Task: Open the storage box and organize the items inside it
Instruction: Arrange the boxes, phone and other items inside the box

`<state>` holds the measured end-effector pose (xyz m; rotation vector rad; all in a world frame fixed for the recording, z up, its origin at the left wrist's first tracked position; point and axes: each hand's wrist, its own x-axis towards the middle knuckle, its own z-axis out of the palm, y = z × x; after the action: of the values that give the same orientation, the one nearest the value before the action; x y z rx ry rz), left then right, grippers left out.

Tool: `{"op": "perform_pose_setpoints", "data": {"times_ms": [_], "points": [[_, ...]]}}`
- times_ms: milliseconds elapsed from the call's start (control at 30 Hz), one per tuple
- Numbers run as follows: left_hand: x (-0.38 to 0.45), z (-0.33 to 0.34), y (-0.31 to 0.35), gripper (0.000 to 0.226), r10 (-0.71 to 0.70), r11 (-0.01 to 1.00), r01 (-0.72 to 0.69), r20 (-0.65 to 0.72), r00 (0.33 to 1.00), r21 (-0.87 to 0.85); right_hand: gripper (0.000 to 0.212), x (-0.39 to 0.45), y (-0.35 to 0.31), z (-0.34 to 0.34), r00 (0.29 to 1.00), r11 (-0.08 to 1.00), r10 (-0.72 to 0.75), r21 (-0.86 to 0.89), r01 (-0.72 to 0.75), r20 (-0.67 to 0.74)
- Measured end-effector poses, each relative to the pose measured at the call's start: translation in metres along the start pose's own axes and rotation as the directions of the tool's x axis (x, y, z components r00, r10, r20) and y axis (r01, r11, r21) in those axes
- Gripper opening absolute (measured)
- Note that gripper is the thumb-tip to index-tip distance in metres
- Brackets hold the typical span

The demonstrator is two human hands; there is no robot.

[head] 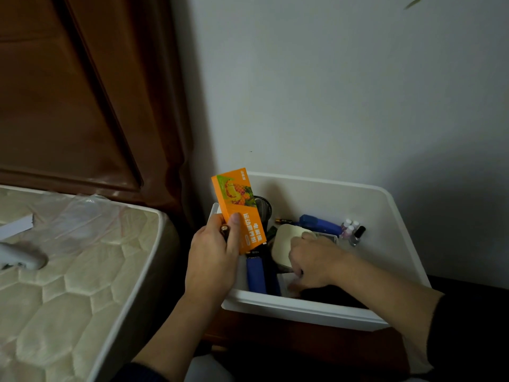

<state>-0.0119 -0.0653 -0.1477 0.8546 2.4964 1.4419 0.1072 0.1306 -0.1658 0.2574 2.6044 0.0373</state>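
Against the pale wall the lidless white storage box (391, 213) is sitting open beside the mattress (68, 271) — I'm gripping the orange carton (237, 208) clear in my left hand (213, 260), presumably freeing room, while my right hand (311, 260) is curling onto the cream case (286, 238) inside.

Brown wooden stand (275, 337) bears white storage box (316, 307); stand's top mostly hidden.

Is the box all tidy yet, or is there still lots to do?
Not yet. The white storage box is already open, no lid on it. The left hand holds an orange packet above it, and the right hand reaches inside at a cream case. Still jumbled: the blue stapler, small nail polish bottles and a blue handle.
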Motion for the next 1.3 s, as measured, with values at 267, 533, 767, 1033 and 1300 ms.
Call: {"op": "perform_pose_setpoints", "data": {"times_ms": [267, 533, 767, 1033, 1300], "points": [[0.001, 0.000, 0.001, 0.043, 0.012, 0.999, -0.013, -0.035, 0.999, -0.031, 0.049, 0.029, -0.045, -0.010, 0.901, 0.911, -0.412, -0.074, 0.405, -0.136], [0.001, 0.000, -0.002, 0.049, 0.004, 0.998, -0.007, -0.038, 0.999, -0.056, 0.053, 0.052, -0.064, -0.009, 0.936, 0.905, -0.347, -0.241, 0.350, 0.057], [0.001, 0.000, -0.002, 0.037, -0.002, 0.999, 0.000, -0.034, 0.999, -0.036, 0.048, 0.062, -0.073, -0.008, 0.942, 0.922, -0.333, -0.194, 0.334, 0.041], [0.002, 0.001, -0.002, 0.039, 0.000, 0.999, -0.002, -0.033, 0.999, -0.054, 0.055, 0.044, -0.051, -0.024, 0.912, 0.895, -0.401, -0.179, 0.409, 0.081], [0.002, 0.002, -0.003, 0.040, 0.001, 0.999, -0.002, -0.028, 1.000, -0.039, 0.047, 0.003, -0.009, -0.030, 0.950, 0.951, -0.280, 0.094, 0.294, -0.136]]}}
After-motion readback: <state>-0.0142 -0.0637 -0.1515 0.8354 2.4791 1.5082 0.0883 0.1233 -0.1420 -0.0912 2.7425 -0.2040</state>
